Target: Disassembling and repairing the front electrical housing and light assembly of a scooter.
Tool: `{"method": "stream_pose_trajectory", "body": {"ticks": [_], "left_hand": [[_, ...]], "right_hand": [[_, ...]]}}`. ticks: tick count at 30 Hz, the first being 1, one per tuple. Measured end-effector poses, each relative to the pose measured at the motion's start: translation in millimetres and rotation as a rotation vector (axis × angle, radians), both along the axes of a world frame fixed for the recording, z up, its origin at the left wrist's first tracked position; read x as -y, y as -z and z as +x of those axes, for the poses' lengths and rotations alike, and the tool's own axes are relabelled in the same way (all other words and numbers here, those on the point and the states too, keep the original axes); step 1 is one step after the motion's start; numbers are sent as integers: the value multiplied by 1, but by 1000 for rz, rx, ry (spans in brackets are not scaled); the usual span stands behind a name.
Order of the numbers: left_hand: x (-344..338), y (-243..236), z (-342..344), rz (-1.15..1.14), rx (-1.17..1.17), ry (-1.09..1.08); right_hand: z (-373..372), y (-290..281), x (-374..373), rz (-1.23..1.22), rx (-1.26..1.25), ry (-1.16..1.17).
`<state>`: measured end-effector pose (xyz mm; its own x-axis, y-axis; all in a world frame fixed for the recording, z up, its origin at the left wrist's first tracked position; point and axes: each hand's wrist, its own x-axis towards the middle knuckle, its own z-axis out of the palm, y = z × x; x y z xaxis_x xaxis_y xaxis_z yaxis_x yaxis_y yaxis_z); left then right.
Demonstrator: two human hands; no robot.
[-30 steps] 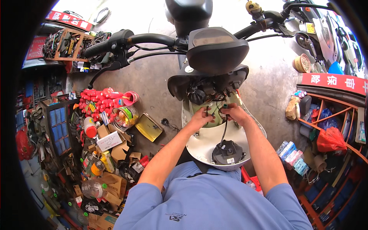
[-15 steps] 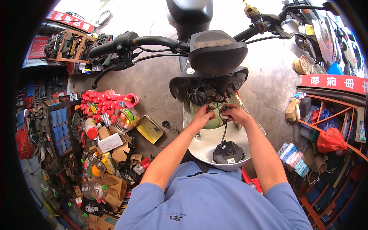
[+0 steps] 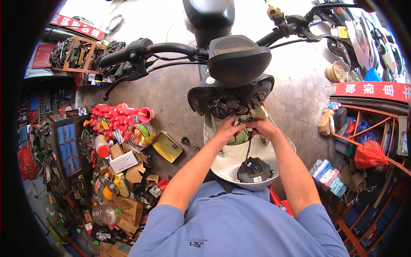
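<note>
An electric scooter stands in front of me with its front opened, and wires [image 3: 244,117] hang below the dark headset housing [image 3: 239,55]. My left hand [image 3: 227,129] pinches thin wires at the front opening; its fingertips partly hide them. Close beside it, my right hand [image 3: 262,127] grips the upper end of a black cable [image 3: 248,147], where a small pale connector shows. That cable runs down to a round black unit [image 3: 254,170], which lies in the upturned white panel [image 3: 223,165] close to my body. The hands' fingertips nearly touch.
Left on the floor are red bottles [image 3: 115,118], a yellow tray [image 3: 168,147] and cardboard boxes [image 3: 129,210]. An orange-framed rack [image 3: 364,141] with a red bag [image 3: 370,155] stands right, beside small packs [image 3: 327,177]. Handlebars [image 3: 171,48] stretch across the far side.
My right hand has moved slightly left, bringing the cable's end up to my left hand's fingertips. The cable now hangs straighter. The view has shifted a little.
</note>
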<state>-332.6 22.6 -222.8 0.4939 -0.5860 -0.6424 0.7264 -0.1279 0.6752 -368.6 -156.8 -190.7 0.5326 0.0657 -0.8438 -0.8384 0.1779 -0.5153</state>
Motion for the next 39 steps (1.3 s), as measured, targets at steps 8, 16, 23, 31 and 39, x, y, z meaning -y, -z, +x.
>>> {"method": "stream_pose_trajectory", "body": {"ticks": [8,16,23,31,39], "left_hand": [[15,11,-4,118,45,-45],[11,6,-1,56,-40,-134],[13,8,3,103,59,-139],[21,10,1,100,140,-169],[29,8,-1,125,232,-174]], "right_hand": [[-3,0,4,-101,25,50],[-6,-20,6,-264,157,-24],[-9,-16,7,-397,142,-101],[-11,-16,12,-408,77,-183],[-9,-17,12,-307,59,-111]]}}
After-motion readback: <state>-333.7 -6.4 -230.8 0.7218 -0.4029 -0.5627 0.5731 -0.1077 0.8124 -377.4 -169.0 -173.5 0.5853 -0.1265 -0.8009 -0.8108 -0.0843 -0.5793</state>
